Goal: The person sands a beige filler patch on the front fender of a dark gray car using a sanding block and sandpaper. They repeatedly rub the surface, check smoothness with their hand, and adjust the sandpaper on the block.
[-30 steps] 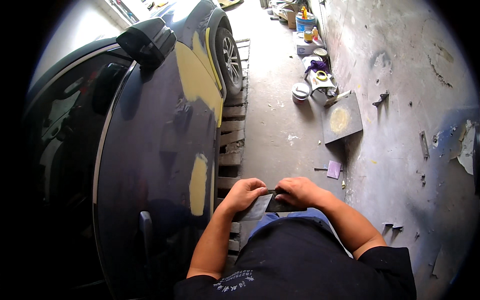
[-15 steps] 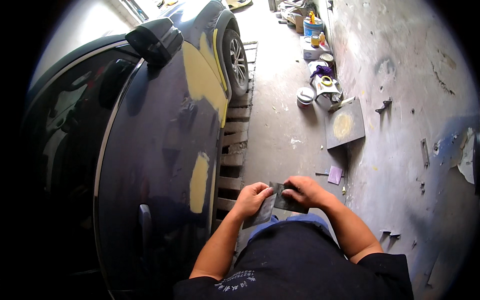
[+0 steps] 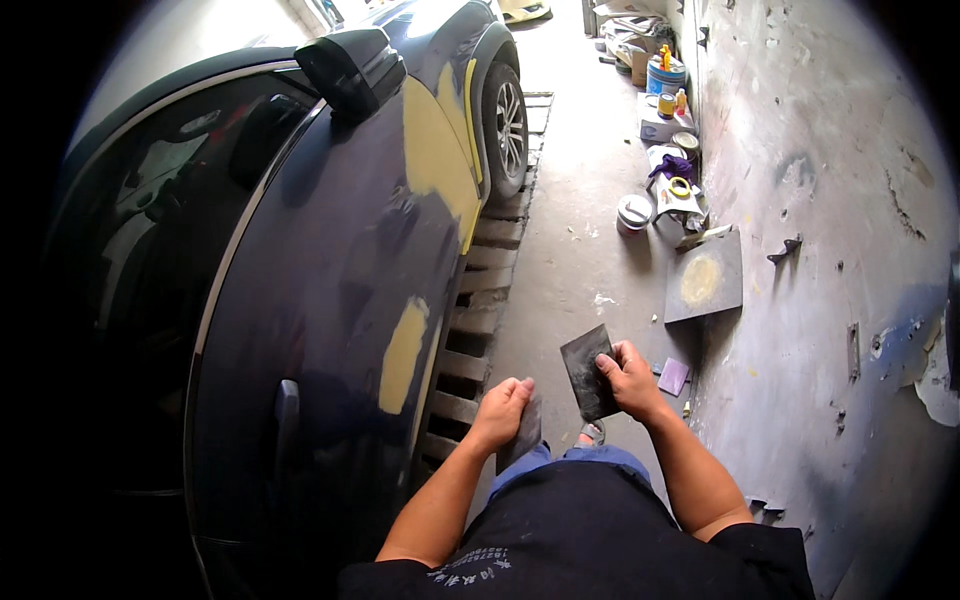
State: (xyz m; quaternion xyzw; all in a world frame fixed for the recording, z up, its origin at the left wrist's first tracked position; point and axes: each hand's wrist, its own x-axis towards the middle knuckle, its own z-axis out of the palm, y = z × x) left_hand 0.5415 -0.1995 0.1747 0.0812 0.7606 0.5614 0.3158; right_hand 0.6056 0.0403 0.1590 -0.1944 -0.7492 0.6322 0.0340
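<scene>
My left hand (image 3: pixel 502 412) is closed round the upper edge of a thin grey rectangular plate (image 3: pixel 526 430), seen nearly edge-on and partly hidden by the fingers. A second thin plate (image 3: pixel 583 378), dark and smeared with grey, is gripped at its right side by my right hand (image 3: pixel 632 382), thumb on its face. The two plates are apart, held in front of my body over the floor. To the left stands a dark car door (image 3: pixel 330 300) with a yellow filler patch (image 3: pixel 404 358) near its handle (image 3: pixel 287 410). A larger yellow patch (image 3: pixel 432 160) lies farther forward.
Dark slats (image 3: pixel 475 315) run along the floor beside the car. By the wall (image 3: pixel 830 200) are a board (image 3: pixel 728 272) with a yellow smear, a purple square (image 3: pixel 674 377), a white tub (image 3: pixel 634 212), a tape roll (image 3: pixel 680 187) and several cans and boxes.
My hands have drawn apart, so the plates that touched or overlapped are separated. The right plate has risen and turned more face-on. The view has shifted slightly.
</scene>
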